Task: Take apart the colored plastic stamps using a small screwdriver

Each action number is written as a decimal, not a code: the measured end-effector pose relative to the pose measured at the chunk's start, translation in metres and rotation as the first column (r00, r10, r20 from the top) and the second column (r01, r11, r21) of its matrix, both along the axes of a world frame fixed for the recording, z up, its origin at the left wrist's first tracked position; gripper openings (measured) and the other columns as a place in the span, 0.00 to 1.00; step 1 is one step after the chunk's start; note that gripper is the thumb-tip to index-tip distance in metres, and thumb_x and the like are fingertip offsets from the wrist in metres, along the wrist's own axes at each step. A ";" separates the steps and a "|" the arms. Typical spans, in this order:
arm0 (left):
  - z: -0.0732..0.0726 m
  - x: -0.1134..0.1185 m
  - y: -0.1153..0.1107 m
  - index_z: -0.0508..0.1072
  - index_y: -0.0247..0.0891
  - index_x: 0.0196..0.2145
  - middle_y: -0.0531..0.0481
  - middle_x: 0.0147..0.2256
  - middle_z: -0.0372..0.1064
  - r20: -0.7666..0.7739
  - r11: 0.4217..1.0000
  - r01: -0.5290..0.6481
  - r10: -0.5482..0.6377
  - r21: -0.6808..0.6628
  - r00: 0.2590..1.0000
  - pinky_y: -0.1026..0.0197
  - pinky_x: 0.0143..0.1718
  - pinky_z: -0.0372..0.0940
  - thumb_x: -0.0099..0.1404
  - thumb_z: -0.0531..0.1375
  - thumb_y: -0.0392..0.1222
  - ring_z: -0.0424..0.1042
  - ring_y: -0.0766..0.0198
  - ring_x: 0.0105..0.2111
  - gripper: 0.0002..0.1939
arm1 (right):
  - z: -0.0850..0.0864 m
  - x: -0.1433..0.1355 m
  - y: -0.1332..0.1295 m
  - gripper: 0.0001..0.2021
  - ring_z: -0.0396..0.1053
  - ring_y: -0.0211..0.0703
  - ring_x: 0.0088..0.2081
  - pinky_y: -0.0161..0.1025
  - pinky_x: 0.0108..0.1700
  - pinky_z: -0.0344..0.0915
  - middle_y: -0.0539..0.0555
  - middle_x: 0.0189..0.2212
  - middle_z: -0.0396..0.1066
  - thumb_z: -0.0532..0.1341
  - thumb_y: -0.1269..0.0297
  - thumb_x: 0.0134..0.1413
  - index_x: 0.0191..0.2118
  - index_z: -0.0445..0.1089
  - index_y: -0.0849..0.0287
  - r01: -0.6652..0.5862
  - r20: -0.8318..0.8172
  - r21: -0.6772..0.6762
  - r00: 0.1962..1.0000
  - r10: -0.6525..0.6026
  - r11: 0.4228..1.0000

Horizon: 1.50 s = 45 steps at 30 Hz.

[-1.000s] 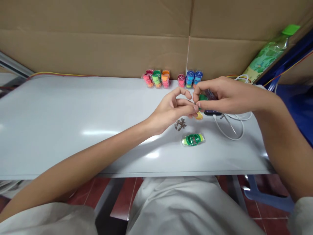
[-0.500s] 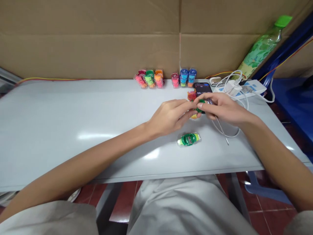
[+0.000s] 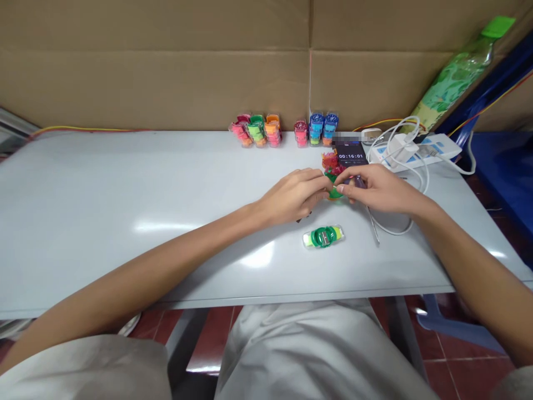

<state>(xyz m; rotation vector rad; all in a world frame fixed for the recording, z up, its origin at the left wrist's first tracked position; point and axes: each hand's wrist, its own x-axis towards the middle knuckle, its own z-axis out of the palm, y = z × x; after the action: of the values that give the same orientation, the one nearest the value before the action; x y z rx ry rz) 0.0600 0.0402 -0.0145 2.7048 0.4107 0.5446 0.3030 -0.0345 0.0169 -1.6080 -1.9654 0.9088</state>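
My left hand (image 3: 295, 194) reaches in from the left, its fingers closed on the edge of a small green plastic sharpener part (image 3: 332, 189). My right hand (image 3: 378, 188) meets it from the other side, thumb and forefinger pinched at the same part. Tucked under the right palm is a screwdriver (image 3: 372, 222) with a purplish handle, its thin metal shaft pointing towards me. Red and orange plastic pieces (image 3: 330, 161) lie just behind the fingertips. Nearer me lies a green and yellow pencil sharpener (image 3: 325, 237) with a metal blade. A small dark piece (image 3: 303, 216) shows below my left fingers.
Stacks of pink, green and orange sharpeners (image 3: 257, 131) and blue ones (image 3: 323, 130) line the back by the cardboard wall (image 3: 166, 89). A phone (image 3: 350, 154) shows a timer. To the right are a power strip (image 3: 441, 145), white cables and a leaning bottle (image 3: 458, 78).
Both hands have come down slightly and the green part now sits lower between them. The screwdriver's tip has swung a little to the left. The view has shifted slightly.
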 end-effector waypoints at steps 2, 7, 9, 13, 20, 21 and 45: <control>-0.001 0.000 -0.001 0.76 0.38 0.51 0.41 0.46 0.76 -0.012 1.000 -0.013 0.013 0.013 1.000 0.53 0.50 0.66 0.80 0.51 0.39 0.74 0.54 0.47 0.14 | 0.000 0.001 -0.001 0.15 0.64 0.40 0.26 0.40 0.30 0.55 0.48 0.25 0.72 0.65 0.51 0.64 0.46 0.81 0.55 0.009 0.057 0.044 0.998 -0.012 0.999; 0.003 -0.001 -0.007 0.75 0.37 0.51 0.45 0.42 0.75 -0.072 0.998 -0.069 0.070 0.008 0.995 0.56 0.42 0.65 0.75 0.56 0.39 0.73 0.59 0.36 0.12 | 0.009 0.004 -0.005 0.16 0.62 0.38 0.25 0.40 0.29 0.53 0.47 0.24 0.71 0.66 0.52 0.64 0.49 0.82 0.55 0.048 0.120 0.131 0.991 -0.064 0.990; 0.005 -0.001 -0.010 0.74 0.37 0.52 0.46 0.43 0.75 -0.069 0.993 -0.113 0.112 -0.015 0.991 0.57 0.39 0.65 0.71 0.59 0.39 0.72 0.60 0.34 0.13 | 0.013 0.005 -0.007 0.14 0.61 0.38 0.25 0.40 0.28 0.53 0.47 0.24 0.71 0.66 0.52 0.64 0.47 0.83 0.54 0.058 0.119 0.142 0.990 -0.075 0.988; 0.008 0.002 -0.012 0.70 0.37 0.54 0.46 0.43 0.75 -0.090 0.973 -0.202 0.193 -0.112 0.977 0.58 0.36 0.65 0.68 0.64 0.46 0.73 0.59 0.34 0.20 | 0.019 0.009 -0.009 0.10 0.61 0.38 0.26 0.40 0.28 0.54 0.47 0.24 0.69 0.67 0.55 0.63 0.42 0.83 0.53 0.058 0.083 0.122 0.994 -0.068 0.991; 0.004 0.011 -0.012 0.72 0.39 0.49 0.47 0.40 0.76 -0.090 0.970 -0.216 0.206 -0.115 0.974 0.57 0.39 0.66 0.70 0.64 0.48 0.75 0.56 0.38 0.13 | 0.027 0.009 -0.010 0.08 0.61 0.39 0.27 0.41 0.28 0.53 0.47 0.24 0.67 0.68 0.55 0.63 0.40 0.81 0.52 0.105 -0.008 0.110 0.994 -0.105 0.988; 0.004 0.012 -0.012 0.73 0.39 0.48 0.47 0.39 0.77 -0.083 0.970 -0.217 0.208 -0.108 0.974 0.57 0.38 0.66 0.70 0.64 0.47 0.76 0.57 0.38 0.13 | 0.027 0.009 -0.010 0.08 0.60 0.39 0.27 0.41 0.28 0.53 0.48 0.24 0.67 0.68 0.55 0.63 0.40 0.81 0.52 0.102 -0.012 0.120 0.995 -0.102 0.988; 0.034 -0.017 -0.031 0.78 0.34 0.51 0.43 0.45 0.81 0.120 0.613 0.099 -0.007 -0.784 0.993 0.61 0.40 0.73 0.74 0.56 0.35 0.79 0.63 0.38 0.13 | 0.018 -0.037 -0.036 0.20 0.75 0.45 0.36 0.47 0.41 0.73 0.51 0.40 0.75 0.68 0.62 0.62 0.55 0.62 0.46 0.173 -0.504 0.217 0.862 -0.041 0.961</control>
<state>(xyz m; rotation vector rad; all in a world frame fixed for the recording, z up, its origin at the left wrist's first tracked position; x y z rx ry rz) 0.0426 0.0089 0.0199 1.8005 0.4121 0.3575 0.2660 -0.0706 0.0351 -1.1764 -1.5402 0.8751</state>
